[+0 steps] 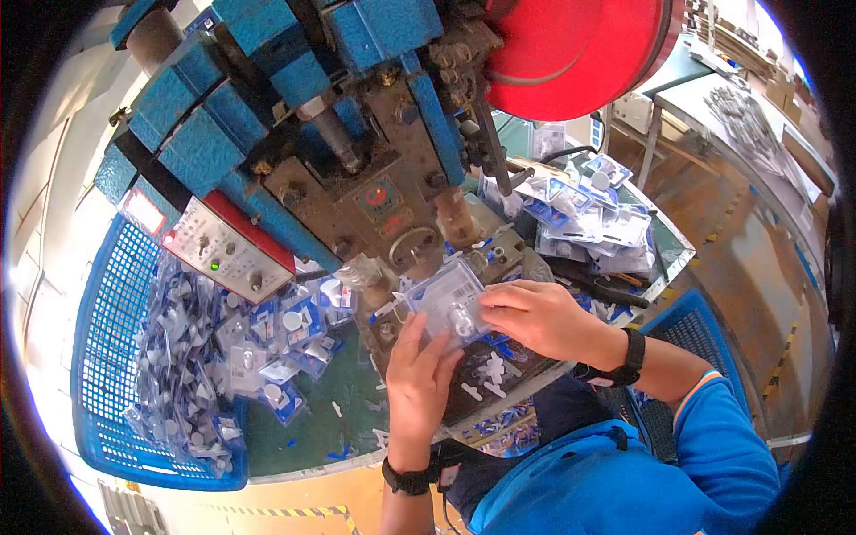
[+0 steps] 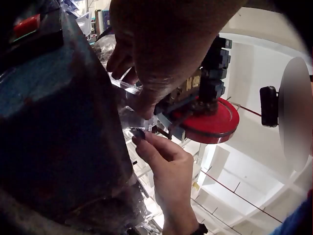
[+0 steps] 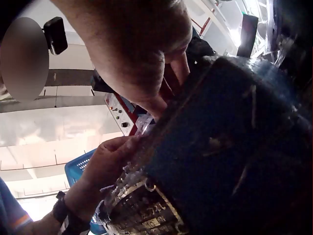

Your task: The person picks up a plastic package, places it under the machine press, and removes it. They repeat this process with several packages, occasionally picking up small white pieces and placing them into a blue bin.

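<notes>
Under the press head, a clear plastic blister pack [image 1: 448, 303] with a barcoded card and a white item inside lies across the work area. My left hand [image 1: 419, 382] grips its near left edge, thumb and fingers at the plastic. At the pack's right edge, my right hand [image 1: 546, 323] pinches it between thumb and fingers. In the left wrist view the left hand [image 2: 161, 54] looms large above, with the right hand [image 2: 172, 169] below it. The right wrist view has the left hand [image 3: 105, 164] beneath the right hand [image 3: 142, 63], the pack mostly hidden there.
A blue press [image 1: 383, 178] with a red flywheel [image 1: 580, 53] stands just beyond the hands. Left are a control box [image 1: 227, 248] and a blue basket [image 1: 102, 374] of blister packs. More packs [image 1: 593, 218] pile at right; white and blue scraps [image 1: 493, 370] lie near.
</notes>
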### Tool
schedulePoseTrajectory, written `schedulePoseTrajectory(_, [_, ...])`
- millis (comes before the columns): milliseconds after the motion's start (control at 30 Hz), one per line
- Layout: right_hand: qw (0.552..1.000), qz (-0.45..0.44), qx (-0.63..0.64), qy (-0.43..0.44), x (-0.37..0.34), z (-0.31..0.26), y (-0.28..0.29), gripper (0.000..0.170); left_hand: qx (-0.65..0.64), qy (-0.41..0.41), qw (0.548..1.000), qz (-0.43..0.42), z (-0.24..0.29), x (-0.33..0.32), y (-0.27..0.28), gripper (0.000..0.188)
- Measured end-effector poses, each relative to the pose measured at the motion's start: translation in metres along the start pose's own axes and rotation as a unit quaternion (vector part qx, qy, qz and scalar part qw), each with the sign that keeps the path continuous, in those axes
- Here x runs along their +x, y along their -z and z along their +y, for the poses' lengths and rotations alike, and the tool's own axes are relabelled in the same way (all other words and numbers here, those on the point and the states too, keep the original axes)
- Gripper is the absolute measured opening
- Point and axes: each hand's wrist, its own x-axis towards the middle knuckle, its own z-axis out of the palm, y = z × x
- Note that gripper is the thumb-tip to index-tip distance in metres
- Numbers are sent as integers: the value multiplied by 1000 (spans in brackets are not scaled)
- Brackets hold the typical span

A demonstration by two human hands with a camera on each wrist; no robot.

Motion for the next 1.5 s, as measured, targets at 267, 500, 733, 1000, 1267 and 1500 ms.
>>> schedulePoseTrajectory(267, [1000,-11,-3,-3,1,-2,2,19,6,-4,1000,-14,0,1,3,35])
schedulePoseTrajectory(500, [1000,-6,-3,-3,0,-1,1,19,5,-6,1000,-15,0,2,5,34])
schedulePoseTrajectory(733, [1000,-10,2,3,1,-2,3,19,6,-10,1000,-13,1,3,6,32])
schedulePoseTrajectory(1000, [1000,5,-23,21,6,-4,5,22,14,-26,1000,-6,2,4,8,32])
schedulePoseTrajectory(1267, [998,-8,-47,38,16,-5,17,24,49,-47,998,4,15,14,20,37])
schedulePoseTrajectory(1500, [995,-62,-72,18,9,-11,8,25,133,-65,989,-8,16,11,-6,46])
